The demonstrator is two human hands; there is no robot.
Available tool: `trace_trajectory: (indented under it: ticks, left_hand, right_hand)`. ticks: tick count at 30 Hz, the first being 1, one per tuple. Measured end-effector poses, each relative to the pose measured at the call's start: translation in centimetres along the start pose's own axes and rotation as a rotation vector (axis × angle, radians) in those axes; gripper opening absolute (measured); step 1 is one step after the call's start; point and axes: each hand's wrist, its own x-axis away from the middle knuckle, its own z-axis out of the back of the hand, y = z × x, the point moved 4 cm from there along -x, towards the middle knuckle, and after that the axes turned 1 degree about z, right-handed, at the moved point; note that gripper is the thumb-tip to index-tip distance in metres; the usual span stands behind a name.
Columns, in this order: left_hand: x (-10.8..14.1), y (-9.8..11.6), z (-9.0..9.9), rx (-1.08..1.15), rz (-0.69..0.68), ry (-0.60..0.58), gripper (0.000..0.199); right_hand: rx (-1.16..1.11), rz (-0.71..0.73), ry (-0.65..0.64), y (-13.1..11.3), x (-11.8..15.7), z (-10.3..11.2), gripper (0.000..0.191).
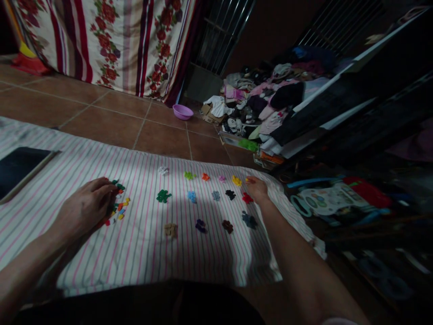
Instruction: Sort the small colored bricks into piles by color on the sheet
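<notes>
My left hand (89, 198) rests over a mixed heap of small coloured plastic pieces (120, 207). Its fingers are bent together among them; what they hold, if anything, is hidden. At the far right of the cloth, my right hand (257, 188) has its fingertips pinched, with a bit of yellow showing there. Just left of it lies a yellow pile (236, 180), and a red pile (247, 197) is close below. Sorted piles stand in three rows, among them white (163, 170), lime (189, 175), dark green (164, 196), light blue (191, 196), tan (170, 229) and brown (228, 226).
A striped cloth (142, 262) lies under the pieces. A dark tablet-like slab (23, 169) is at its left end. Beyond are floor tiles (101, 122), a purple basin (182, 112), a floral curtain (118, 45) and heaped clothes (264, 95). A toy panel (331, 201) lies right.
</notes>
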Motion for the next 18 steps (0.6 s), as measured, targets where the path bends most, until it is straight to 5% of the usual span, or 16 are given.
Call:
trace_trajectory:
  ticks: [18]
  left_hand:
    - [-0.1, 0.5, 0.2, 0.018, -0.016, 0.006, 0.041]
  right_hand:
    - [-0.012, -0.081, -0.004, -1.0, 0.3, -1.4, 0.04]
